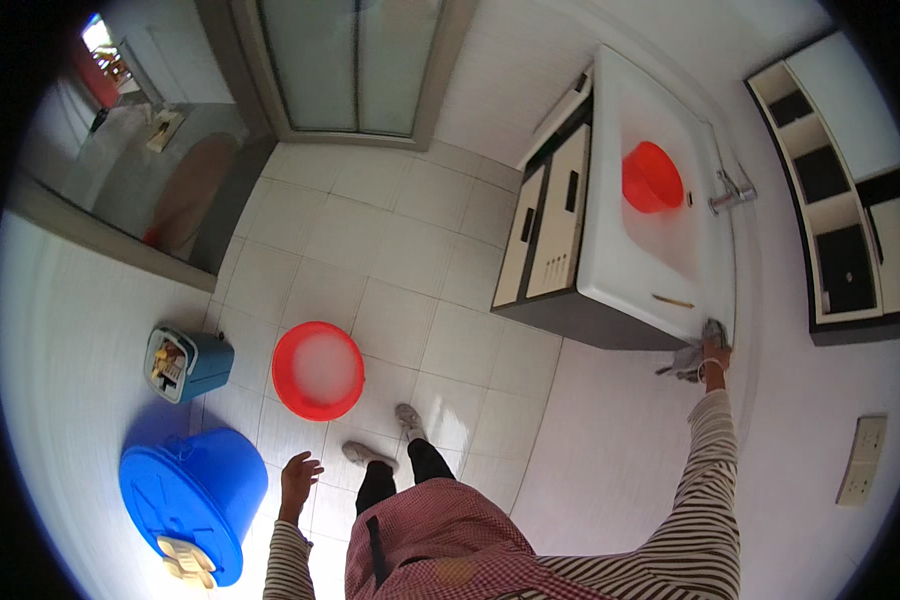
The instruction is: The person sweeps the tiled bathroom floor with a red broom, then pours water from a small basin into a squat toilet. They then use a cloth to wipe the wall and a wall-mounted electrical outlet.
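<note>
My right hand [715, 354] reaches out to the near corner of a white washbasin [615, 255] and grips a grey cloth [686, 361]. Part of the cloth lies on the basin's rim, and part hangs over the side. A thin yellowish stick-like item [673, 301] rests on the rim nearby. Inside the bowl sits a red plastic basin [651, 178], below a chrome faucet [731, 193]. My left hand [298, 480] hangs free with its fingers apart, between my legs and a blue lidded bin. On the floor ahead stands a red tub [319, 371] with cloudy, whitish liquid in it.
The large blue bin [225, 480] has beige slippers or a similar item [187, 561] on its lid. A teal trash bin [208, 366] with waste stands by the left wall. Drawers [562, 217] sit under the washbasin; a wall cabinet [825, 202] and sockets [861, 459] are at right. A doorway opens upper left.
</note>
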A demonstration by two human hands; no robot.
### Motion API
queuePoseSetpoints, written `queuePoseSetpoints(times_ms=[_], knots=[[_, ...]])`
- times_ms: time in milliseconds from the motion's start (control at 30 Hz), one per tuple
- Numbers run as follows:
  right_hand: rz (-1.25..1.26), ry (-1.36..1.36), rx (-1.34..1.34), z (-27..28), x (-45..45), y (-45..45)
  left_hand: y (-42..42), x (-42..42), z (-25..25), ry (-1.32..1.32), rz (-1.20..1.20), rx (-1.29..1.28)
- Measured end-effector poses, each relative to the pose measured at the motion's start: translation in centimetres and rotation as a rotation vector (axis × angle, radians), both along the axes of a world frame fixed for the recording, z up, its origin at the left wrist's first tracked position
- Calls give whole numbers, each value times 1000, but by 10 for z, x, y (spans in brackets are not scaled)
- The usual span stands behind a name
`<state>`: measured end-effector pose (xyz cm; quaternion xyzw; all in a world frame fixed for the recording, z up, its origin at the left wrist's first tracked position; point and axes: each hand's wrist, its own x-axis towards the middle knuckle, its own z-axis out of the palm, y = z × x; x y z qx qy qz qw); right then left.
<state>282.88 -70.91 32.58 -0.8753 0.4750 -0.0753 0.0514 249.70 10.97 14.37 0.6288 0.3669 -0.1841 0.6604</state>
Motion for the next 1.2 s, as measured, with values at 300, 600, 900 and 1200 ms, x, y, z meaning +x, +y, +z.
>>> queuePoseSetpoints(times_ms=[300,600,900,1200], knots=[[721,447,234,-101,-116,231,30,-134,-55,302,400,-111],[1163,699,1044,-236,-174,567,24,-195,-120,174,631,-308],[694,1087,1629,-238,-167,704,9,-33,-56,-14,807,-1005],[456,970,1655,-264,-124,712,-17,19,-74,-72,1126,-499]])
